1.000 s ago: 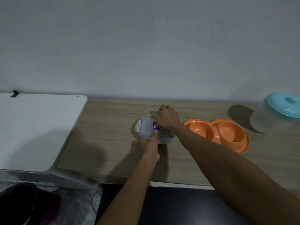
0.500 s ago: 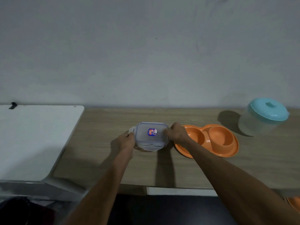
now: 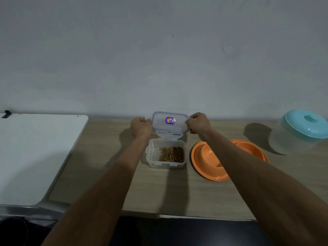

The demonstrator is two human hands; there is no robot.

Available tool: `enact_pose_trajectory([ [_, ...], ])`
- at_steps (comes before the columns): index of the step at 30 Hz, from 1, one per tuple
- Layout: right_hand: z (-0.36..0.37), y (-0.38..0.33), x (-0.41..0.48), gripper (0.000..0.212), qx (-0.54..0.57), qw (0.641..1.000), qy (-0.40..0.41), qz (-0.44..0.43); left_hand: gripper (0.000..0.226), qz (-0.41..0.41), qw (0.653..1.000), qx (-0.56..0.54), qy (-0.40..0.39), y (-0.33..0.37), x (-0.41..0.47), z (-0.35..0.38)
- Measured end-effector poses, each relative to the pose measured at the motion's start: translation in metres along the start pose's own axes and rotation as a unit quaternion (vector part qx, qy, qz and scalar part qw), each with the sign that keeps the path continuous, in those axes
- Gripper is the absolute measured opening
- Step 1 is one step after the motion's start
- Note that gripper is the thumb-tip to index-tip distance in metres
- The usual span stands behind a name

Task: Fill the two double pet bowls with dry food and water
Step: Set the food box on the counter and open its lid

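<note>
A white board with rounded corners lies over the left end of the wooden counter, with a small black clip at its far left corner. A plain grey wall rises behind the counter's far edge.

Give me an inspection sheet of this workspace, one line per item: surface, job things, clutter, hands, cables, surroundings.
Surface: wooden counter, dry, no spills seen; white board beside it at the left.
Job things: clear food container open, part-filled with dry food; its lid lifted off, held behind it; orange double bowl right of the container, visible compartment empty, partly hidden by the right arm. Second bowl not seen.
Clutter: clear tub with teal lid at far right.
Hands: left hand and right hand grip opposite ends of the lid.
Cables: nothing seen.
Surroundings: plain grey wall; dark area below the counter edge.
</note>
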State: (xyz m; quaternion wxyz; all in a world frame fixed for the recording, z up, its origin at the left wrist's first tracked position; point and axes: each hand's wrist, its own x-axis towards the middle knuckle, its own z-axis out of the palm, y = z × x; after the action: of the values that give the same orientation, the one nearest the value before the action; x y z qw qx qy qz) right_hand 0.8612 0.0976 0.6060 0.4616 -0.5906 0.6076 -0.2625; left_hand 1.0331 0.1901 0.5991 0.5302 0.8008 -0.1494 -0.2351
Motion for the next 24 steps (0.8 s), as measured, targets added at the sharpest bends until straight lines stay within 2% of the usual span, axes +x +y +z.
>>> enact_pose_trajectory([
  [2,0.006,0.001,0.014,0.026,-0.005,1.0,0.007,0.008,0.019,-0.005,1.0,0.007,-0.023,0.0,0.015,0.01],
  [4,0.013,0.006,0.026,0.035,-0.01,1.0,0.009,0.012,0.026,0.006,0.999,0.015,-0.035,-0.004,0.028,0.017],
  [7,0.025,0.019,0.037,0.038,-0.043,0.999,0.013,0.018,0.028,0.015,0.995,0.062,-0.072,-0.011,0.037,0.023],
  [10,0.035,0.035,0.045,0.036,-0.061,0.998,0.013,0.01,0.02,0.009,0.989,0.104,-0.105,-0.028,0.047,0.028],
  [14,0.043,0.046,0.046,0.036,-0.096,0.995,0.015,0.0,0.018,0.01,0.968,0.184,-0.173,-0.055,0.064,0.028],
  [18,0.043,0.045,0.042,0.041,-0.121,0.993,0.002,-0.007,0.035,0.085,0.935,0.27,-0.213,-0.047,0.056,0.02],
  [21,0.039,0.039,0.034,0.045,-0.125,0.992,0.01,-0.013,0.033,0.132,0.91,0.326,-0.217,-0.037,0.049,0.02],
  [24,0.03,0.031,0.019,0.04,-0.133,0.99,0.035,-0.024,0.058,0.167,0.899,0.345,-0.21,-0.035,0.04,0.02],
])
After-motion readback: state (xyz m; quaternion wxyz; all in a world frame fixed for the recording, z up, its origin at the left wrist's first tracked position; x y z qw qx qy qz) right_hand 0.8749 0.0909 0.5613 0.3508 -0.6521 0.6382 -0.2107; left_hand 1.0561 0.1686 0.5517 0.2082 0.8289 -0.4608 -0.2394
